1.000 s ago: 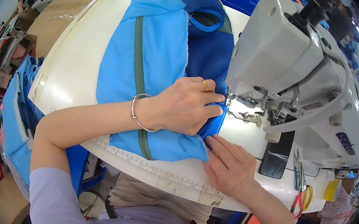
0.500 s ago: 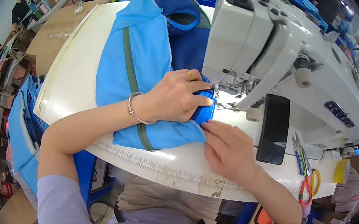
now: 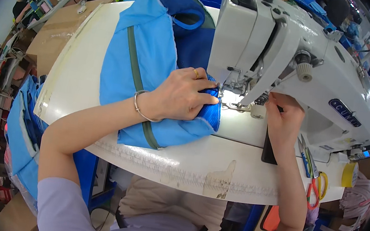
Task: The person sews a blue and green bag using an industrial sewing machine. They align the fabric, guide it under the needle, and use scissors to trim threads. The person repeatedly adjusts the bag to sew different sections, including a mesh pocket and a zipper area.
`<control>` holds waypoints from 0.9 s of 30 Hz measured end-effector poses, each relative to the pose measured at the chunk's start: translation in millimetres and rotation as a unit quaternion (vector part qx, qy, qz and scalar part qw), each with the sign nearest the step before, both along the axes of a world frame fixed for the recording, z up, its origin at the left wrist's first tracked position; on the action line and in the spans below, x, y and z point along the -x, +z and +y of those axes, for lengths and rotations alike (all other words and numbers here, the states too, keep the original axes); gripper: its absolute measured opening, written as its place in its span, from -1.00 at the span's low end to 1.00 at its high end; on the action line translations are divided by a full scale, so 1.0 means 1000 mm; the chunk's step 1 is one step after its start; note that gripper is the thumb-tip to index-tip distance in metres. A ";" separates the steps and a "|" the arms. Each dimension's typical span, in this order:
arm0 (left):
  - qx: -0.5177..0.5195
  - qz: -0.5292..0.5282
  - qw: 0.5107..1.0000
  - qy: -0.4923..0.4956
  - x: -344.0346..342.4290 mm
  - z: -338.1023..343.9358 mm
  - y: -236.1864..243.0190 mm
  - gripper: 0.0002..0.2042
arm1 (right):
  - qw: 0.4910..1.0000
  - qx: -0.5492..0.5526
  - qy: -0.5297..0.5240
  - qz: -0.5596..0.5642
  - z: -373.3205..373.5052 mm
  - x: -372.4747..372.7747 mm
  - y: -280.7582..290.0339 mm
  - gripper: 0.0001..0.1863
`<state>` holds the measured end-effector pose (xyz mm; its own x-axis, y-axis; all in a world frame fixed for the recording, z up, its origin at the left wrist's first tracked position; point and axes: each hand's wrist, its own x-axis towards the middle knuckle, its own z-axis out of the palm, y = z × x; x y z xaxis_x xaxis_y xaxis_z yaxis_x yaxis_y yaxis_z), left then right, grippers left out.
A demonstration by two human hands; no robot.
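A light blue garment piece (image 3: 144, 53) with a dark green stripe and a darker blue mesh part lies over the table, left of a white sewing machine (image 3: 247, 39). My left hand (image 3: 183, 94), wearing a ring and a bracelet, presses on the bright blue mesh edge (image 3: 210, 112) beside the presser foot (image 3: 223, 95). Two of its fingers are stretched out and apart; the others are partly hidden. My right hand (image 3: 284, 120) is off the cloth, reaching up by the machine's needle end with curled fingers near a pale knob (image 3: 258, 110). Whatever its fingertips hold is hidden.
Right of my right forearm lie thread snips (image 3: 304, 156) and red-and-yellow-handled scissors (image 3: 315, 188), with a yellow tape roll (image 3: 349, 174) beyond. A ruler strip (image 3: 176, 175) runs along the table's front edge. More blue cloth pieces (image 3: 25, 140) hang at the left.
My right hand has let go of the garment's lower edge and moved up and right to the machine. My left hand stays on the cloth, nearly still.
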<state>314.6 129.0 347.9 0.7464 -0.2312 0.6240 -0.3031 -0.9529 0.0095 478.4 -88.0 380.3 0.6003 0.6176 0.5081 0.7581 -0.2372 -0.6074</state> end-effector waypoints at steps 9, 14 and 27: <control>0.017 0.015 1.000 -0.016 0.008 -0.005 -0.002 -0.65 | 0.999 -0.020 0.038 0.005 0.001 -0.001 -0.001 -0.78; 0.017 0.012 1.000 -0.020 0.010 -0.005 -0.003 -0.71 | 0.997 -0.032 0.073 0.000 -0.002 0.001 -0.004 -0.85; 0.028 -0.003 1.000 -0.013 0.012 -0.006 -0.006 -0.71 | 0.929 -0.054 0.225 -0.289 -0.001 0.010 -0.023 -0.83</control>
<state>303.0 122.6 341.5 0.7372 -0.2141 0.6408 -0.3273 -0.9429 0.0615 468.2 -89.3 357.3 -0.0977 0.6666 0.7390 0.9728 0.2207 -0.0705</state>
